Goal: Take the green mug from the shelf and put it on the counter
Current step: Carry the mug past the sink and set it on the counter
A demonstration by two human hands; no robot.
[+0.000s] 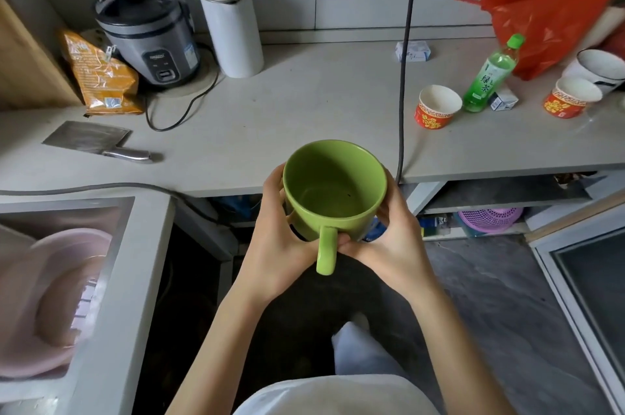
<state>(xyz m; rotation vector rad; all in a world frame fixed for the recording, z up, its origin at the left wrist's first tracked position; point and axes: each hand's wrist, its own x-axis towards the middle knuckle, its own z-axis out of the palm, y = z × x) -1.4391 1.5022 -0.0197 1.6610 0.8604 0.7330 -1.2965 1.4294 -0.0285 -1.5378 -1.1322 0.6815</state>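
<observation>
Head view: my left hand and right hand clamp the green mug upright, handle toward me, in front of the counter edge, probably above it. Carry step; next: forward, set down on bare counter.

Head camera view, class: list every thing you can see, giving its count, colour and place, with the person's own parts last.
Glazed green mug: 1, green, held before the counter edge.
Stone counter: 1, pale grey.
Rice cooker: 1, grey, back left.
Electric kettle: 1, white, beside cooker.
Snack bag: 1, orange, left.
Steel cleaver: 1, silver, front left.
Paper cups: 2, red and white, right.
Tea bottle: 1, green, right.
Plastic bag: 1, red, back right.
Basin: 1, pink, in sink.
Left hand; right hand: cupping mug.
</observation>
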